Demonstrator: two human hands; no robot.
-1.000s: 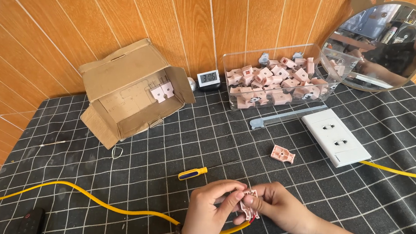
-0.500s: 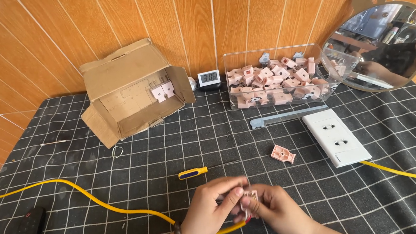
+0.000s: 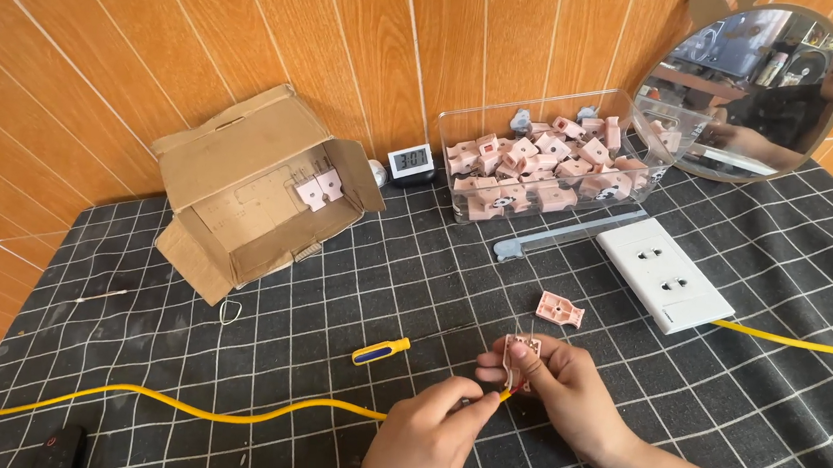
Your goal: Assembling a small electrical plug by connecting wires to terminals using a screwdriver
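Note:
My right hand (image 3: 572, 390) holds a small pink socket module (image 3: 520, 355) upright above the black checked cloth (image 3: 331, 287). My left hand (image 3: 427, 440) pinches the end of a yellow cable (image 3: 180, 407) and holds it against the underside of the module. The cable's stripped tip shows between the two hands. A yellow-handled screwdriver (image 3: 382, 350) lies just left of the hands. Another pink module (image 3: 560, 309) lies flat on the cloth a little behind my right hand.
An open cardboard box (image 3: 258, 190) lies on its side at the back left with two pink modules inside. A clear bin (image 3: 553, 161) of pink modules, a small digital clock (image 3: 411, 162), a white socket plate (image 3: 664, 274), a round mirror (image 3: 751, 88) and a second yellow cable (image 3: 809, 344) are behind and right.
Both hands have shifted slightly with the pink module. My left hand has dropped lower and now holds the yellow cable end up to the module.

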